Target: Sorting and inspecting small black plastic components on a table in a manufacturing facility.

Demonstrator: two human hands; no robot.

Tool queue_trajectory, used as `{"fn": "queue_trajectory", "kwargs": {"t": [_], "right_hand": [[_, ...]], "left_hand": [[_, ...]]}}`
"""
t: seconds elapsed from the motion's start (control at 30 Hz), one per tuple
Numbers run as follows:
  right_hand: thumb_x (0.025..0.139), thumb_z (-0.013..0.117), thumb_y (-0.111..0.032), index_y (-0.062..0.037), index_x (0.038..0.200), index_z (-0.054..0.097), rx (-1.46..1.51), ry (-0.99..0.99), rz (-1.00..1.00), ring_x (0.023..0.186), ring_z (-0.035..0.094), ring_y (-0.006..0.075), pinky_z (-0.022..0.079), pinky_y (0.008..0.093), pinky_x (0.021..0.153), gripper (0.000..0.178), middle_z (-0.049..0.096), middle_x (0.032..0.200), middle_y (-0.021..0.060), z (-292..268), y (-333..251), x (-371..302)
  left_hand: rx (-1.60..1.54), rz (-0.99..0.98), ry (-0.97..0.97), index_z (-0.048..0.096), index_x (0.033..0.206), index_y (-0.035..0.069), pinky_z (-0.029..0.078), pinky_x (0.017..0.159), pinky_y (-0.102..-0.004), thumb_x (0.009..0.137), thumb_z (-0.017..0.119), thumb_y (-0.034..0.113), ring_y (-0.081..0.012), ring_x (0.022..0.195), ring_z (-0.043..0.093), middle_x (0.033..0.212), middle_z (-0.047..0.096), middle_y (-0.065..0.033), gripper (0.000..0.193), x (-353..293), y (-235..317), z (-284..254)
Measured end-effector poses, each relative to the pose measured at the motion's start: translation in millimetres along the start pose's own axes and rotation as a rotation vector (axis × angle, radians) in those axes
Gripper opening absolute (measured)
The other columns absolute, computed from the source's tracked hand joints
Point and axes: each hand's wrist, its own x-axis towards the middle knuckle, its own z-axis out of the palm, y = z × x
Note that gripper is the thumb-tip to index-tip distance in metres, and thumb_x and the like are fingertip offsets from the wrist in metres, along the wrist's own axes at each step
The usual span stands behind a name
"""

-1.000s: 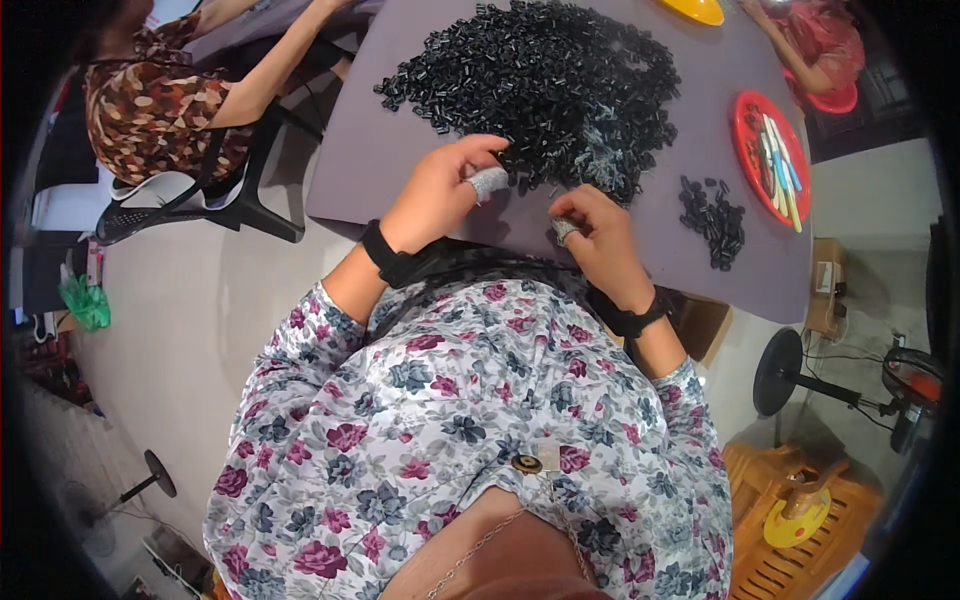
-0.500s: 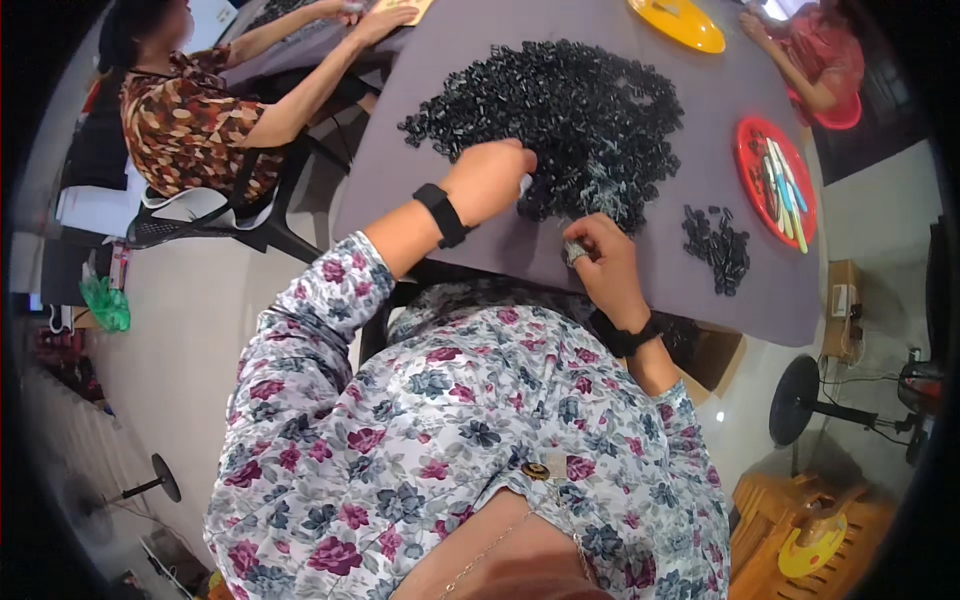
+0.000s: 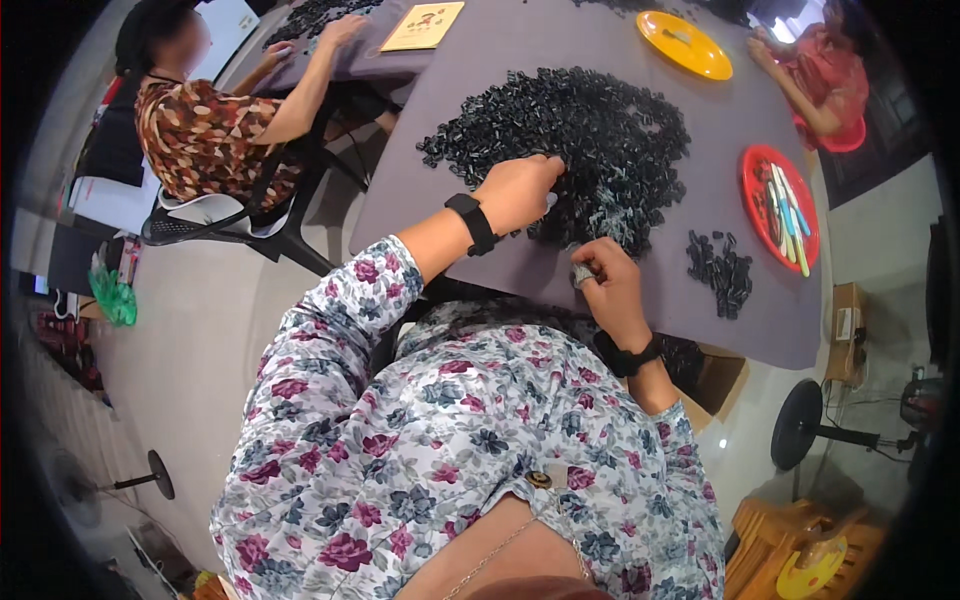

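Pinched between the fingertips of the right hand (image 3: 603,283) is a small grey ridged piece (image 3: 582,274), held just above the purple-grey table (image 3: 480,110) at its near edge. Left hand (image 3: 518,192) reaches forward with fingers curled down into the near side of the big heap of small black parts (image 3: 575,130); whether those fingers have closed on anything cannot be told, since the knuckles hide the tips. A pale piece shows just beside that hand, at the heap's edge.

Largest to smallest, the surroundings:

- Table — it fills the upper middle of the view, its cloth hanging over the near edge.
- Heap of small black parts, spread across the table's centre, touching the left hand and lying just beyond the right.
- Person in a brown patterned top (image 3: 205,135), seated at the far left on a dark chair, one arm stretched to another table.
- Person in red (image 3: 830,80) at the far right corner.
- Yellow plate (image 3: 685,45) at the far side of the table, well apart from both hands.
- Red plate (image 3: 778,205) at the right, holding several coloured sticks.
- Yellow card (image 3: 423,25) at the far edge.
- Small cluster of black parts (image 3: 720,272), between the red plate and the right hand.
- Black bands — one on each wrist of the wearer.
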Motion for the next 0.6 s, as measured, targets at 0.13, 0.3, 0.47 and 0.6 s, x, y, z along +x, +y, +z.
{"fn": "queue_trajectory", "kwargs": {"t": [0.13,0.3,0.47,0.6], "right_hand": [[0.080,0.062,0.007,-0.0007,0.101,0.065,-0.006,-0.001,0.007,0.077,0.063,0.0202,0.050,0.0305,0.069,0.022,0.062,0.093,0.0092,-1,1,0],[0.082,0.062,0.006,-0.0007,0.101,0.065,0.012,0.009,0.002,0.079,0.065,0.0214,0.051,0.0308,0.070,0.021,0.062,0.094,0.0095,0,3,-1],[0.078,0.062,0.008,-0.0012,0.098,0.066,0.051,0.050,-0.035,0.072,0.053,0.0125,0.045,0.0263,0.063,0.022,0.059,0.090,0.0038,3,6,0],[0.079,0.063,0.008,-0.0011,0.098,0.066,0.048,0.046,-0.033,0.073,0.054,0.0126,0.045,0.0262,0.064,0.021,0.060,0.090,0.0039,2,7,-1]], "left_hand": [[-0.158,-0.158,-0.228,0.069,0.112,0.001,0.056,0.083,-0.0464,0.081,0.062,-0.003,-0.0400,0.097,0.070,0.102,0.074,-0.0213,0.031,-8,14,-17],[-0.311,-0.126,-0.152,0.068,0.116,0.000,0.052,0.070,-0.0327,0.089,0.066,-0.002,-0.0196,0.076,0.064,0.087,0.066,-0.0091,0.026,-42,-1,-26],[-0.499,-0.339,-0.070,0.068,0.118,-0.001,0.050,0.069,-0.0255,0.095,0.063,-0.003,-0.0082,0.079,0.058,0.090,0.064,-0.0006,0.024,-56,-7,-43],[-0.499,-0.349,-0.105,0.068,0.118,-0.001,0.051,0.075,-0.0271,0.093,0.061,-0.006,-0.0106,0.083,0.060,0.097,0.066,-0.0028,0.027,-54,-4,-41]]}}
